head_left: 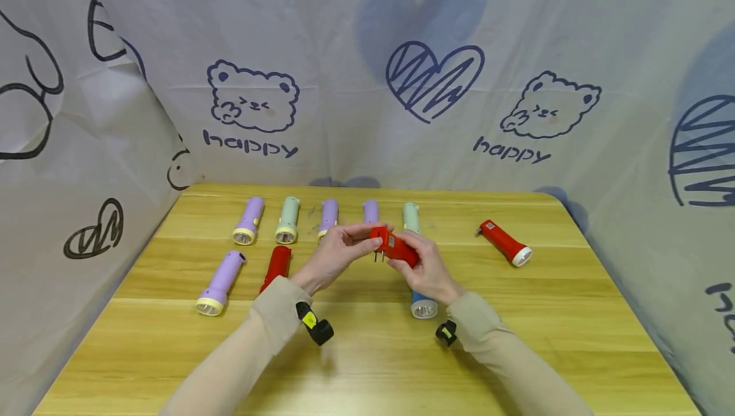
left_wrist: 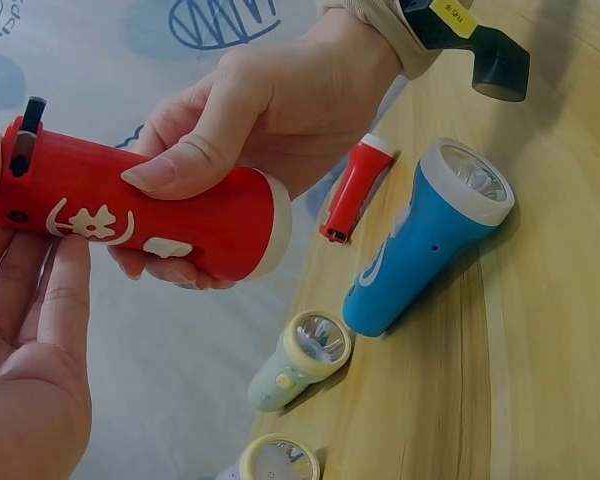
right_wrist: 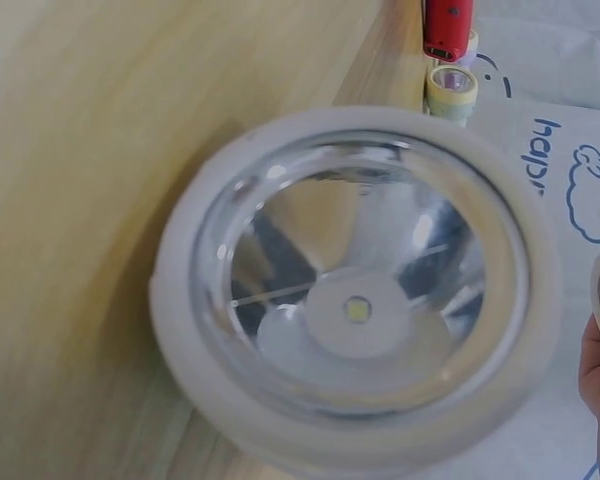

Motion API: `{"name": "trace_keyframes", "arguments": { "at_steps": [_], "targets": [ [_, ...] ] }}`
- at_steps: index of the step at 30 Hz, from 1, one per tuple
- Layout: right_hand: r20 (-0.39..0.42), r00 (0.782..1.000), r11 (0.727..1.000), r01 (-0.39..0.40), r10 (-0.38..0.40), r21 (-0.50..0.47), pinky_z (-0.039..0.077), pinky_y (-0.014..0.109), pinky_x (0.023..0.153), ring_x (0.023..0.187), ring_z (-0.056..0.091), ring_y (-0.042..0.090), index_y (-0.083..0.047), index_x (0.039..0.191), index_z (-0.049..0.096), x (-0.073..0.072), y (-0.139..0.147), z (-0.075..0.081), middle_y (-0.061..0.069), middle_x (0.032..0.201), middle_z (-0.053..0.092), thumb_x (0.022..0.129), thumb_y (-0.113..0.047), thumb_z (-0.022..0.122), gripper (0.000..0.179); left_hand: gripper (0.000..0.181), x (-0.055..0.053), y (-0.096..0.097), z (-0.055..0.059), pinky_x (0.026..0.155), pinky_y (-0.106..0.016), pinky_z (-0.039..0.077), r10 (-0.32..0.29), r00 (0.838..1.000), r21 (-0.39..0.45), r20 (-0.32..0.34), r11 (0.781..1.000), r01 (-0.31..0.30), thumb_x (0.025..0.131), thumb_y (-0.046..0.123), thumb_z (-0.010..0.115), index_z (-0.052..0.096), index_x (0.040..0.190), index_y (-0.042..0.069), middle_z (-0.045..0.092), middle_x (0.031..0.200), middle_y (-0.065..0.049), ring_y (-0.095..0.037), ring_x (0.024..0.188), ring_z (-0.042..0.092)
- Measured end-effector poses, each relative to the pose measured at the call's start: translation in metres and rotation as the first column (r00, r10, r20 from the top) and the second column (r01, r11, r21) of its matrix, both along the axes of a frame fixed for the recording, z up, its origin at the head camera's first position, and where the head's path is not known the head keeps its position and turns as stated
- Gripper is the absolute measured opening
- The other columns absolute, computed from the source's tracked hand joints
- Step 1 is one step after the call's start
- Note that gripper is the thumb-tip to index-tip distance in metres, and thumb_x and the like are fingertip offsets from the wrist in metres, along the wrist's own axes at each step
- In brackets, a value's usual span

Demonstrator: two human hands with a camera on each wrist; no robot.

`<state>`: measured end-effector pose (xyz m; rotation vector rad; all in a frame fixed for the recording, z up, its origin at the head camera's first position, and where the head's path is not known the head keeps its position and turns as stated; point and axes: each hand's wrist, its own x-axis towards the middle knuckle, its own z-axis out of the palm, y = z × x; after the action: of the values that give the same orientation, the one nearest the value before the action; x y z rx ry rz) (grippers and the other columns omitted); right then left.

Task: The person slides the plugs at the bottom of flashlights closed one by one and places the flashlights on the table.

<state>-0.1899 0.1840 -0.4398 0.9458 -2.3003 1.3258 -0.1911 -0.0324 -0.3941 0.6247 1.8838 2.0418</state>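
Note:
Both hands hold a red flashlight [head_left: 406, 252] above the table, its tail toward the left. My left hand [head_left: 339, 253] pinches the tail end between thumb and fingers, beside two plug prongs [head_left: 379, 256] that stick out there. Around the body, my right hand [head_left: 427, 269] grips with the thumb on the near side. In the left wrist view the flashlight shows a white flower mark [left_wrist: 92, 222], a white switch [left_wrist: 167, 247] and a pale head rim. Beneath the right wrist lies a blue flashlight [head_left: 423, 304], its white-rimmed lens [right_wrist: 357, 310] filling much of the right wrist view.
Purple flashlights [head_left: 250, 219] and green flashlights [head_left: 288, 219] lie along the back of the wooden table [head_left: 367, 365]. A purple one [head_left: 221, 283] and a red one [head_left: 278, 266] lie at left. Another red flashlight [head_left: 505, 244] lies at right. Printed cloth [head_left: 344, 116] hangs behind.

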Motion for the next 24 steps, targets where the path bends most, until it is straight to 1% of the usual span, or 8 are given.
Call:
{"name": "trace_keyframes", "arguments": {
  "at_steps": [5, 10, 12, 15, 18, 24],
  "targets": [
    [0.013, 1.0, 1.0, -0.003, 0.003, 0.003, 0.059, 0.027, 0.08, 0.089, 0.065, 0.019, -0.001, 0.119, 0.066, 0.0, 0.0, 0.0, 0.014, 0.107, 0.071, 0.088, -0.002, 0.073, 0.032, 0.051, -0.001, -0.001, -0.001, 0.101, -0.027, 0.054, -0.008, 1.0, 0.005, 0.011, 1.0, 0.008, 0.096, 0.023, 0.071, 0.058, 0.139, -0.001, 0.062, 0.14, -0.018, -0.008, 0.113, 0.067],
    [0.029, 1.0, 1.0, -0.005, 0.005, 0.0, 0.059, 0.026, 0.08, 0.089, 0.066, 0.02, -0.002, 0.12, 0.066, 0.001, 0.0, 0.0, 0.014, 0.107, 0.071, 0.089, -0.002, 0.073, 0.032, 0.048, -0.001, -0.001, 0.0, 0.103, -0.031, 0.054, 0.003, 1.0, -0.015, 0.01, 1.0, -0.003, 0.096, 0.024, 0.071, 0.061, 0.137, 0.003, 0.064, 0.139, -0.015, -0.011, 0.113, 0.067],
    [0.03, 1.0, 1.0, -0.005, 0.005, -0.002, 0.059, 0.026, 0.079, 0.089, 0.065, 0.02, -0.001, 0.12, 0.066, 0.001, 0.0, -0.001, 0.015, 0.106, 0.071, 0.089, -0.002, 0.073, 0.032, 0.044, -0.001, 0.0, -0.001, 0.104, -0.033, 0.054, 0.024, 1.0, -0.022, 0.015, 0.999, -0.023, 0.097, 0.024, 0.069, 0.063, 0.135, 0.004, 0.066, 0.136, -0.013, -0.012, 0.114, 0.068],
    [0.031, 1.0, 1.0, -0.003, 0.003, -0.003, 0.059, 0.026, 0.078, 0.089, 0.065, 0.021, -0.001, 0.12, 0.066, 0.002, -0.001, -0.001, 0.015, 0.106, 0.07, 0.088, 0.0, 0.074, 0.033, 0.039, -0.001, 0.004, -0.001, 0.104, -0.033, 0.055, 0.073, 0.997, -0.035, 0.024, 0.997, -0.072, 0.098, 0.026, 0.067, 0.067, 0.131, 0.004, 0.069, 0.132, -0.011, -0.012, 0.115, 0.068],
    [0.032, 0.999, 1.0, -0.001, 0.0, 0.003, 0.059, 0.026, 0.079, 0.089, 0.065, 0.022, -0.001, 0.12, 0.067, 0.003, -0.001, -0.001, 0.015, 0.106, 0.071, 0.087, 0.001, 0.074, 0.034, 0.038, 0.0, 0.007, 0.0, 0.103, -0.033, 0.056, 0.119, 0.992, -0.041, 0.03, 0.992, -0.117, 0.1, 0.028, 0.065, 0.069, 0.127, 0.002, 0.071, 0.128, -0.011, -0.013, 0.116, 0.069],
    [0.042, 0.999, 1.0, 0.002, -0.002, 0.0, 0.059, 0.027, 0.079, 0.089, 0.066, 0.022, -0.002, 0.121, 0.067, 0.004, 0.001, -0.002, 0.015, 0.107, 0.071, 0.089, -0.002, 0.074, 0.033, 0.04, 0.0, 0.009, 0.0, 0.102, -0.035, 0.056, 0.133, 0.991, -0.032, 0.033, 0.991, -0.132, 0.101, 0.026, 0.064, 0.066, 0.129, -0.002, 0.07, 0.129, -0.014, -0.015, 0.114, 0.07]
  ]
}}
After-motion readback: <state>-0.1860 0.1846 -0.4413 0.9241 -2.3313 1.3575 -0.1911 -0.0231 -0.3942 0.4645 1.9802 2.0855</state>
